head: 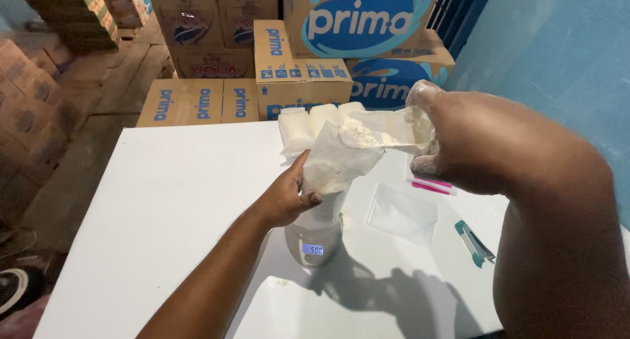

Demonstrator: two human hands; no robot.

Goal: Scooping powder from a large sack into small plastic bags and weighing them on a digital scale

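White tabletop (151, 208) lit from above, with dark shadows of both arms thrown across its near edge. Closest in, a small grey digital scale (314, 244) with a lit blue display, standing near the table's middle. On top of it, a clear plastic bag (338, 158) partly filled with white powder, its mouth pulled open and tilted. Left hand (285, 198) pinching the bag's lower left side, thumb up along the plastic, fingers curled narrow around it. Right hand (459, 142) dusted with powder, closed on the bag's upper right rim and holding the mouth wide. Just right of the scale, an empty clear zip bag (401, 213) lying flat, touching nothing else. Beyond its far corner, a pink-striped strip (431, 185), partly hidden under the right hand. Farther right, near the table's edge, a teal utility knife (474, 242) lying at a slant. Behind the held bag, at the table's far edge, 3 sealed white packets (308, 122) standing side by side, touching one another. Past the table, stacked brown cardboard boxes (216, 63) with blue print, more cartons piled at far left. Blue painted wall (564, 57) at right.
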